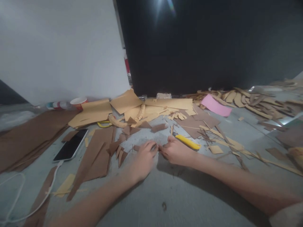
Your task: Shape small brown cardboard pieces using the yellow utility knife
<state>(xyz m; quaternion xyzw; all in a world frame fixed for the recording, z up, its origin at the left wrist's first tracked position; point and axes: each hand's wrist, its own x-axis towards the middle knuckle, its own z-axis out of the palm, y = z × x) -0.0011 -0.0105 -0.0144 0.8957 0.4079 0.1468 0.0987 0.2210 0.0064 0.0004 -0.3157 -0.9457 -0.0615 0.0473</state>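
pinching a small brown cardboard piece (160, 147), the fingertips of the right hand (177, 153) meet those of the left hand (144, 159) over the middle of the gray tabletop (146, 205), in the head view. the right thumb and fingers are pressed together on the piece; the left fingers are curled with their tips bunched at its left end, but blur hides whether they grip it. what shows of the piece is a dark, matte sliver, its outline mostly covered by the fingers. its long axis seems to run from hand to hand, roughly parallel to the tabletop's far edge, one end toward the left side and the other toward the right; which end is the tip, i cannot tell.

just beyond the right hand lies a yellow utility knife (188, 142), its handle slanting toward the right side. left of the left hand are pointed brown scraps (121, 157), then brown cardboard sheets (100, 162) and a smartphone (71, 146) with a white cable (54, 179) running toward the near left corner. tan cardboard sheets (94, 112) spread toward the far edge, with a paper cup (79, 101) behind them. a pink sheet (216, 105) lies toward the far right, beside a heap of curved cardboard strips (258, 102).
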